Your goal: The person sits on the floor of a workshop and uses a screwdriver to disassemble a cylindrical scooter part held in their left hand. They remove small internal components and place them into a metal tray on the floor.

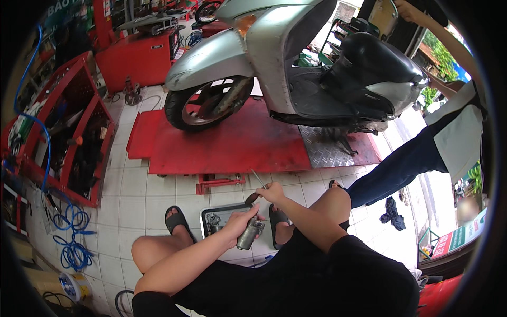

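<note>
My left hand (244,223) is closed around a grey cylindrical metal part (252,235), which hangs over the tray's right side. Pinched in my right hand (271,194) is a thin tool with a pale rod (258,178) pointing away from me. Its dark brown, rounded end (252,199) comes down close to my left fingers; I cannot tell whether it touches the part. Below my hands a shallow rectangular tray (203,228) lies on the tiles between my feet. Small metal parts (213,222) sit at its left side, and my left forearm hides some of it.
Ahead, a silver scooter (264,58) stands on a low red lift platform (211,150). A red open-shelved rack (79,132) and a coiled blue hose (74,238) are at left. At right another person (422,153) stands by the scooter; a dark cloth (392,214) lies on the floor.
</note>
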